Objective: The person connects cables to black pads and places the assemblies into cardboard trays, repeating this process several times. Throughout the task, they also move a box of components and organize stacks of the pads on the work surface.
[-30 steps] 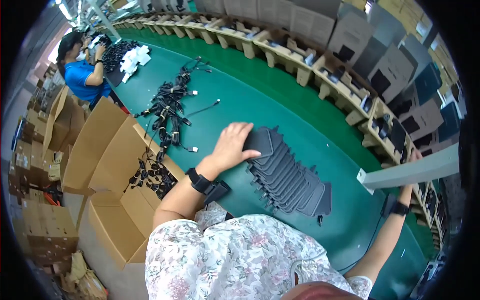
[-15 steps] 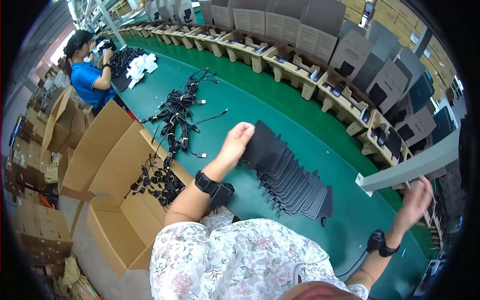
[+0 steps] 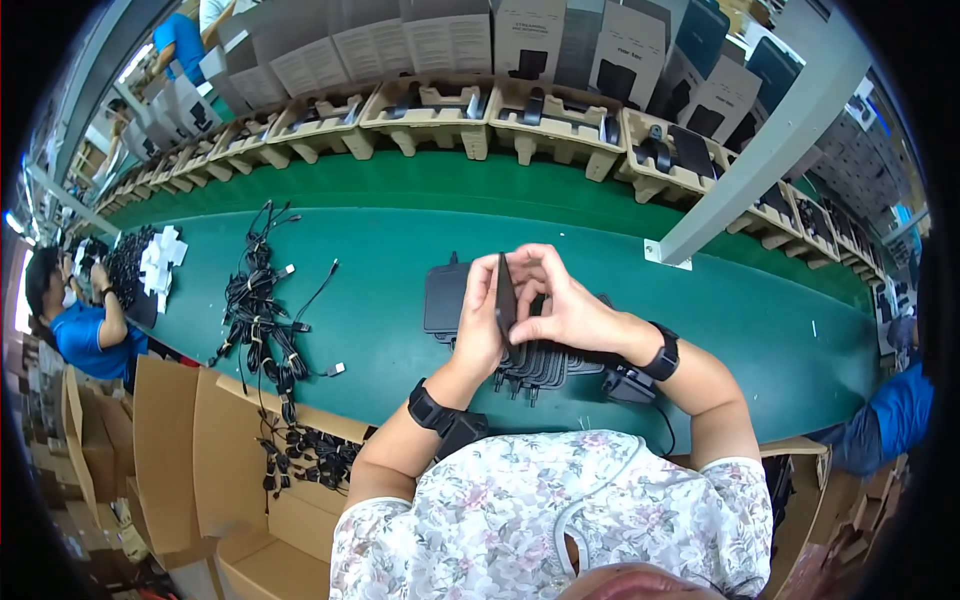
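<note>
A thin flat black panel (image 3: 506,290), seen almost edge-on, stands upright between my hands above the green table. My left hand (image 3: 478,325) grips it from the left side. My right hand (image 3: 572,312) is curled at its right face, with thumb and fingertips on it. Beneath and behind my hands lies a row of overlapping black panels (image 3: 444,298) with short stubs on their edges, partly hidden by my hands. A black strapped device (image 3: 435,412) is on my left wrist and another black strap (image 3: 664,352) on my right.
Bundled black cables (image 3: 255,310) lie on the green table (image 3: 390,240) to the left. An open carton (image 3: 170,440) holding more cables stands at the near left. Moulded trays (image 3: 425,125) line the far side. A metal post (image 3: 750,150) rises at right. A co-worker (image 3: 95,325) works at far left.
My view has turned to the right. My right hand has come in from the far right to the black panel, which my left hand has brought over the row and turned edge-on.
</note>
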The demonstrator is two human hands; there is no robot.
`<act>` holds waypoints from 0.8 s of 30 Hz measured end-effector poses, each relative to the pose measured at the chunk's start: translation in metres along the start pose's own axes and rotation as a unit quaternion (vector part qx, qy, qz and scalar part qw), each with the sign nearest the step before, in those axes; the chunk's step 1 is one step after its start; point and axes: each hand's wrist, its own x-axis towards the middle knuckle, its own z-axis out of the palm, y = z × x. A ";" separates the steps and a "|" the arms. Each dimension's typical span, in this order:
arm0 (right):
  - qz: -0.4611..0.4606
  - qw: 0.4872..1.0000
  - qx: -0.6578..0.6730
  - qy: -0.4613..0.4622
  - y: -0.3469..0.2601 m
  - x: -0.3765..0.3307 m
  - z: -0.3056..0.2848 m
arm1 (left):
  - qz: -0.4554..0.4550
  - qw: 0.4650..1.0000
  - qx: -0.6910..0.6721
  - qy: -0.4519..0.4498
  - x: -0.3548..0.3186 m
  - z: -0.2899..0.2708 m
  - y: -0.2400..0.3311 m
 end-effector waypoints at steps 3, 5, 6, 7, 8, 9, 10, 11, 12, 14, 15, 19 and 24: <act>0.034 0.997 0.070 0.013 0.015 0.012 -0.002 | 0.058 0.993 0.102 0.015 0.002 -0.004 0.006; -0.021 0.996 -0.072 0.043 0.020 0.023 -0.012 | 0.120 0.958 0.256 0.048 0.002 -0.014 0.016; -0.049 0.987 -0.144 0.059 0.021 0.029 -0.021 | 0.120 0.959 0.253 0.048 0.001 -0.020 0.017; -0.052 0.980 -0.145 0.129 0.016 0.036 -0.035 | 0.138 0.953 0.261 0.062 -0.002 -0.027 0.020; -0.056 0.968 -0.145 0.197 0.011 0.045 -0.054 | 0.156 0.947 0.270 0.077 -0.006 -0.034 0.023; -0.068 0.960 -0.111 0.249 0.012 0.055 -0.079 | 0.155 0.947 0.269 0.078 -0.010 -0.042 0.026; -0.080 0.947 -0.077 0.300 0.014 0.068 -0.106 | 0.156 0.933 0.306 0.109 -0.015 -0.052 0.031; -0.055 0.932 -0.097 0.344 0.018 0.081 -0.138 | 0.155 0.916 0.342 0.140 -0.022 -0.060 0.034; -0.029 0.916 -0.116 0.384 0.018 0.094 -0.162 | 0.154 0.916 0.342 0.145 -0.030 -0.070 0.039; -0.028 0.907 -0.099 0.409 0.022 0.113 -0.192 | 0.164 0.869 0.413 0.217 -0.054 -0.090 0.050; -0.027 0.912 -0.097 0.399 0.027 0.123 -0.210 | 0.163 0.866 0.414 0.229 -0.063 -0.096 0.052; 0.051 0.794 -0.411 0.444 0.075 0.159 -0.280 | 0.160 0.800 0.480 0.323 -0.098 -0.112 0.064; 0.078 0.817 -0.388 0.420 0.094 0.152 -0.357 | 0.212 0.715 0.559 0.362 -0.102 -0.117 0.097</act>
